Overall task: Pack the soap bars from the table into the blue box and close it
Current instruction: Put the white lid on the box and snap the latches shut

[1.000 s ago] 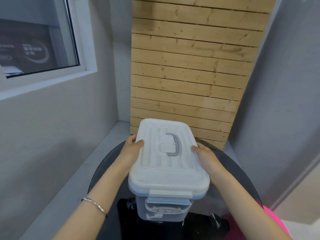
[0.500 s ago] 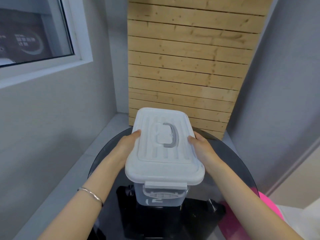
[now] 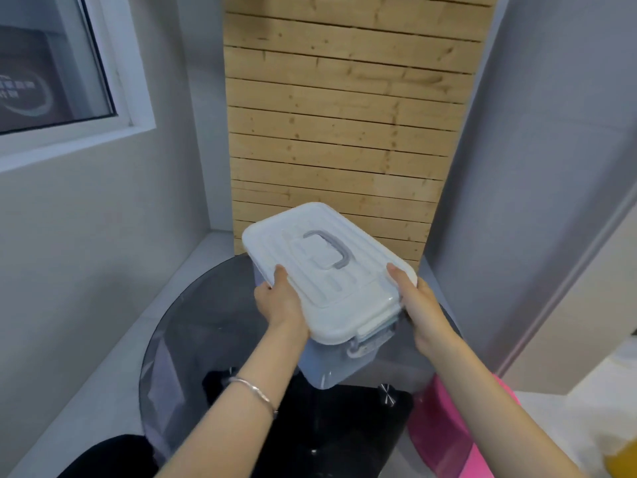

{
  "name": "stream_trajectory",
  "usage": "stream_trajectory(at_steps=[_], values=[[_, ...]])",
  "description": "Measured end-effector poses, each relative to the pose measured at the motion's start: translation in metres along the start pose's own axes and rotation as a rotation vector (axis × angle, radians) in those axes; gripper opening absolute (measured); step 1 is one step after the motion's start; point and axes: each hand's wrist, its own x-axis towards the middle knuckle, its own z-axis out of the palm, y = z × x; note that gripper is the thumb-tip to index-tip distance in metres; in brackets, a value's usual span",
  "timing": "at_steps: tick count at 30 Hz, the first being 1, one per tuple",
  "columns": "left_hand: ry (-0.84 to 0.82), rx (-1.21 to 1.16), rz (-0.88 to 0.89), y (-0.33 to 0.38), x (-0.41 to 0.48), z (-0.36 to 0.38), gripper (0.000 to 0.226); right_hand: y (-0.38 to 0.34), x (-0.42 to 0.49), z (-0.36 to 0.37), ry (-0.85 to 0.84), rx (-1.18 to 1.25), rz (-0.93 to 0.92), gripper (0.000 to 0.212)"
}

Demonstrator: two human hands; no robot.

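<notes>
The blue box (image 3: 331,365) is a translucent pale-blue bin under a white ribbed lid (image 3: 327,270) with a grey handle (image 3: 329,248). It stands on the round dark glass table (image 3: 193,326), turned at an angle. My left hand (image 3: 281,303) grips the lid's near-left edge. My right hand (image 3: 418,307) grips the near-right corner beside the front latch (image 3: 374,327). No soap bars are visible; the lid hides the box's inside.
A wooden slat panel (image 3: 344,132) leans in the corner right behind the table. Grey walls stand on both sides, with a window (image 3: 51,74) at upper left. A pink stool (image 3: 455,432) sits at the table's lower right. The table's black base (image 3: 310,419) shows through the glass.
The box has been turned counter-clockwise, so its latch end now points to the lower right. Both hands have slid from the lid's long sides toward its near end.
</notes>
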Motion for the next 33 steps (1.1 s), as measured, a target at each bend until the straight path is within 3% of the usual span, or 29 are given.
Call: stream_trajectory(at_steps=[3, 4, 6, 9, 12, 15, 19, 25, 29, 33], values=[[0.090, -0.143, 0.051, -0.025, -0.022, 0.040, 0.023, 0.017, -0.004, -0.021, 0.058, 0.086, 0.092, 0.101], [0.118, -0.155, 0.045, -0.031, -0.027, 0.052, 0.033, 0.020, -0.005, -0.026, 0.038, 0.113, 0.115, 0.098], [0.148, -0.139, 0.027, -0.038, -0.037, 0.072, 0.049, 0.020, -0.007, -0.030, -0.029, 0.170, 0.145, 0.071], [0.132, -0.139, 0.002, -0.044, -0.042, 0.086, 0.055, 0.017, -0.008, -0.022, -0.063, 0.276, 0.165, 0.044], [0.067, -0.097, -0.063, -0.040, -0.030, 0.074, 0.050, 0.012, -0.008, -0.013, 0.073, 0.421, 0.193, 0.047], [0.048, -0.016, -0.038, -0.023, -0.006, 0.049, 0.071, 0.009, -0.007, -0.010, 0.239, 0.460, 0.106, 0.058], [-0.010, 0.144, -0.023, 0.011, 0.042, 0.029, 0.098, 0.005, 0.000, -0.004, 0.305, 0.352, -0.004, 0.033], [-0.296, 0.298, -0.114, 0.031, 0.081, 0.018, 0.068, 0.003, 0.009, 0.008, 0.377, 0.108, -0.088, 0.050], [-0.362, 0.352, -0.090, 0.033, 0.089, 0.014, 0.053, 0.001, 0.015, 0.011, 0.364, -0.055, -0.107, 0.054], [-0.387, 0.403, -0.064, 0.030, 0.083, 0.011, 0.056, 0.000, 0.024, 0.007, 0.344, -0.168, -0.099, 0.055]])
